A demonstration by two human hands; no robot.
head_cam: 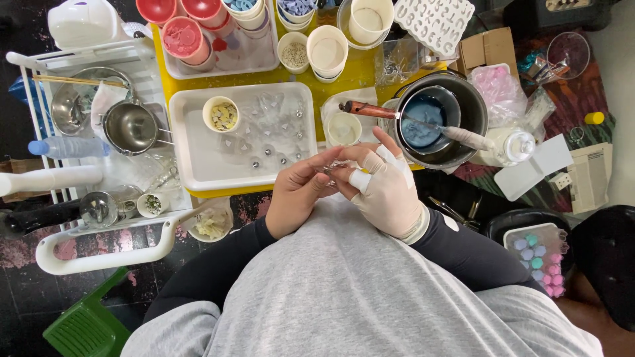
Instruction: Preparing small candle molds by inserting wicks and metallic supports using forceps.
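- A seated person in a grey top brings both hands together just off the near edge of a yellow worktable [344,78]; the bare left hand [299,193] pinches its fingertips onto a small clear piece [336,170], and the bandaged right hand [383,188] closes on the same piece from the other side. The piece is too small to identify.
- Directly beyond the hands, a white tray [192,149] sits flush with the table's near edge, holding a small cup of yellowish chunks [221,114] and scattered clear moulded shapes [268,135].
- To the right, a dark metal pot [463,99] overhangs the table's edge; a smaller pot of blue liquid [426,122] sits inside it, with a wooden-handled tool [370,110] lying across the rim.
- A small white cup [344,128] stands between tray and pot, near the fingertips.
- At the far edge, pink cups [182,33] and white cups [327,49] crowd a second tray, beside a white letter mould [433,20].
- On the left, a white rack [99,251] carries a steel saucepan [131,127] and a water bottle [66,147]; a narrow strip of dark floor separates it from the person's lap.
- A tub of pastel shapes [539,254] rests at the lower right.
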